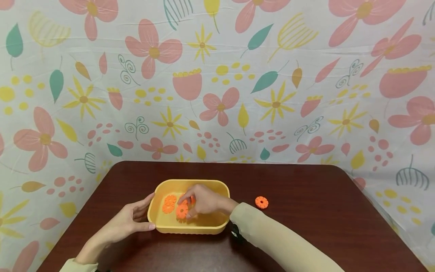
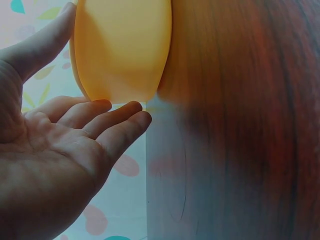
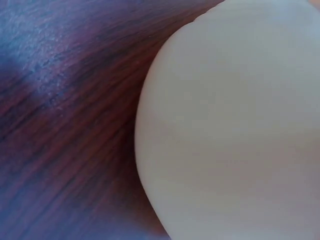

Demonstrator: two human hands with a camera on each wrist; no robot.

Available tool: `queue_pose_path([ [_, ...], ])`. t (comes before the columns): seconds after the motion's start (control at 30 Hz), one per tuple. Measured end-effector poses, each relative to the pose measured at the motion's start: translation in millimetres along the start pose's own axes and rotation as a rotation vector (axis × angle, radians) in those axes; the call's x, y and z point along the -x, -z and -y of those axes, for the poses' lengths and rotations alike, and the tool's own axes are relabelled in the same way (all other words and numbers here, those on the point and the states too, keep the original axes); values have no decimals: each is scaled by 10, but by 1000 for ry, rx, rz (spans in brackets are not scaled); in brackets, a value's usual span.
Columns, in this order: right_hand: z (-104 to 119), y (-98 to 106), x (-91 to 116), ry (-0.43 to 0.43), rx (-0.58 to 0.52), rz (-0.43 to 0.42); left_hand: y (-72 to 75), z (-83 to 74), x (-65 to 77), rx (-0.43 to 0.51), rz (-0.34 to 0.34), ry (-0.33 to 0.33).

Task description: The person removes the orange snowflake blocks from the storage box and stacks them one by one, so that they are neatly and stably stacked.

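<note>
A yellow plastic tub sits on the table with several orange notched discs inside. My left hand holds the tub's left end, thumb at the near corner and forefinger at the far one. In the left wrist view, the fingertips of the left hand meet the tub's end. Inside the tub, my right hand pinches an orange disc between thumb and forefinger. More orange shows behind that hand, partly hidden. A pale sleeve fills most of the right wrist view.
Another orange notched disc lies on the dark wood table, right of the tub. A flower-patterned cloth hangs behind the table's far edge. The right forearm crosses the tub's right rim.
</note>
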State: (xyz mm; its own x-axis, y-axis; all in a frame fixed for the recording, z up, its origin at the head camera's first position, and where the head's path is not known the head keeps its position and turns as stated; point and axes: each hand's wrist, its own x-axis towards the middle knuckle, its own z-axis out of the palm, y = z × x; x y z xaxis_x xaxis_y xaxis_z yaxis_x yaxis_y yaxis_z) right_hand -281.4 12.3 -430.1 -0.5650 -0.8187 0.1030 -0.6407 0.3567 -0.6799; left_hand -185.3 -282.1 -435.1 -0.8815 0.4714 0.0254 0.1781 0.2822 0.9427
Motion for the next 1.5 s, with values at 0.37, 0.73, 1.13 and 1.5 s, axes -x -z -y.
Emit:
queue_pose_path([
  [0.37, 122, 150, 123, 33, -94, -18, -5, 3, 6, 7, 1, 7],
  [0.73, 107, 357, 373, 43, -134, -88, 3, -4, 9, 8, 3, 18],
  [1.13, -8, 602, 710, -40, -159, -165, -2, 19, 8, 21, 10, 5],
  [1.5, -101, 802, 1012, -84, -153, -210, -4, 2, 14, 7, 3, 18],
])
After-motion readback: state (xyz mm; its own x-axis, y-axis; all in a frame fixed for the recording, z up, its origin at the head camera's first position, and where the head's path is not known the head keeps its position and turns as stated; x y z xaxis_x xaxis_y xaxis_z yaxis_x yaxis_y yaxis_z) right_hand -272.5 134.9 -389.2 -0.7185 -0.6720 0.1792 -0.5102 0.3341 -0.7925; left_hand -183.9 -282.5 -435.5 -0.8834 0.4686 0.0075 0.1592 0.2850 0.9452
